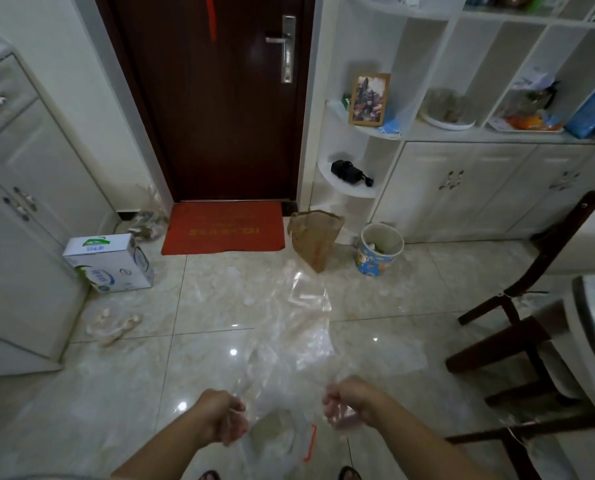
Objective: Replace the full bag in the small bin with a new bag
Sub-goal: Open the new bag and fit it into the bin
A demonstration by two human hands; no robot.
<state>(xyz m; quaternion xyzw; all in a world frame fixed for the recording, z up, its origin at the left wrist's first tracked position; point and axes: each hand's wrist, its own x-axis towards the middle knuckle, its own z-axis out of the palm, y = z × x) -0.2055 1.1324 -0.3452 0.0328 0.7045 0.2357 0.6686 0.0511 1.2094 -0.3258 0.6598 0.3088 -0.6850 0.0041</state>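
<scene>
A clear plastic bag (299, 344) billows out in front of me above the tiled floor. My left hand (225, 419) grips its near edge on the left and my right hand (346, 400) grips the edge on the right, both with curled fingers. An orange drawstring (310, 443) hangs from the bag between my forearms. The small round bin (379, 251), white inside with a blue cartoon pattern, stands far ahead by the white cabinet with some rubbish inside.
A brown paper bag (315, 235) leans next to the bin. A red doormat (224, 228) lies before the dark door. A white milk carton box (110, 263) and tied clear bags (110, 323) sit at left. Dark wooden chairs (518, 306) stand at right.
</scene>
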